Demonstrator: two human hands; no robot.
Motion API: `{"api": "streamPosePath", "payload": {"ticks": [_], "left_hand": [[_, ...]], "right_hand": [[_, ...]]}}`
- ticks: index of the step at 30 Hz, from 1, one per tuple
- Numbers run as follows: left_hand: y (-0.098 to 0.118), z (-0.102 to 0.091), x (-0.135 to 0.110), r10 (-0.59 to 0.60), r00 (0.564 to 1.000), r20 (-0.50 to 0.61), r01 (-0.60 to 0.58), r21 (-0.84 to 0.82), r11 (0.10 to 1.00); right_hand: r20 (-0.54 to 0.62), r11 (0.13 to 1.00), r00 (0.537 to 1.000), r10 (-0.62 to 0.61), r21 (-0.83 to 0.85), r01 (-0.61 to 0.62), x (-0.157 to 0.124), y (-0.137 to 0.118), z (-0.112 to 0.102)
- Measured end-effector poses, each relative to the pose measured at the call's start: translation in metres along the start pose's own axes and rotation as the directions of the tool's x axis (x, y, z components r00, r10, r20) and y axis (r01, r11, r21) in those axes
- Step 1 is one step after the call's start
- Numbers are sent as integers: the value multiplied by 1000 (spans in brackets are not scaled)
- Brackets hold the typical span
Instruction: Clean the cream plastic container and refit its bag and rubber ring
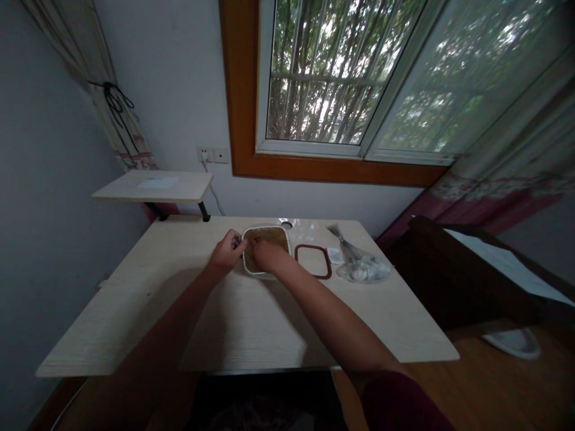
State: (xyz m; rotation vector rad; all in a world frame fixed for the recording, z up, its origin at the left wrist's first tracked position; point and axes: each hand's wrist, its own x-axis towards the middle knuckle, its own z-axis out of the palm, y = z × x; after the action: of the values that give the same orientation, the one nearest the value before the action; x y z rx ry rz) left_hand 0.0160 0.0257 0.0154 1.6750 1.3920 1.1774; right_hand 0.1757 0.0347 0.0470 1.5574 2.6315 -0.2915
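A small box-shaped container (248,270) with rounded corners, a white rim and a brownish inside stands near the back middle of the table. At its left side is my left hand (227,250), fingers curled and the thumb against the rim. My right hand (268,254) reaches over the near right rim into the container, with its fingers bent down toward the inner left part. What those fingers hold, if anything, is hidden. Just right of the container lies a reddish-brown square frame (327,263) with rounded corners.
A clear plastic bag (363,268) with whitish contents lies right of the frame, beside a small white packet (335,255). A raised shelf (188,187) stands at the table's (148,323) back left. Behind are a wall socket (212,155) and a window (327,78).
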Motion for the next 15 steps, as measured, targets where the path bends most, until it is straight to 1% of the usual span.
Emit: {"api": "streamPosePath", "payload": {"ticks": [2,3,5,6,8,12,13,15], "left_hand": [[0,0,0,-26,1000,-3,26,-44,999],[0,0,-1,-38,999,-5,38,-72,997],[1,1,-2,-52,999,1,52,-117,992],[1,1,-2,-50,999,6,51,-126,991],[2,3,-5,-38,999,17,39,-121,992],[5,8,-11,-14,999,37,18,-120,993],[6,9,-13,-10,999,46,16,-123,992],[7,9,-15,0,998,63,7,-114,993]], "right_hand": [[-7,999,999,-38,3,38,-13,0,-6],[11,997,997,-76,14,76,-20,1,-9],[112,987,982,-152,63,145,-31,1,-13],[159,985,974,-164,85,152,-36,0,-13],[220,987,964,-149,95,131,-42,1,-14],[267,993,957,-116,47,107,-41,4,-12],[259,994,959,-112,42,104,-39,5,-11],[171,996,981,-90,39,84,-34,8,-7]]}}
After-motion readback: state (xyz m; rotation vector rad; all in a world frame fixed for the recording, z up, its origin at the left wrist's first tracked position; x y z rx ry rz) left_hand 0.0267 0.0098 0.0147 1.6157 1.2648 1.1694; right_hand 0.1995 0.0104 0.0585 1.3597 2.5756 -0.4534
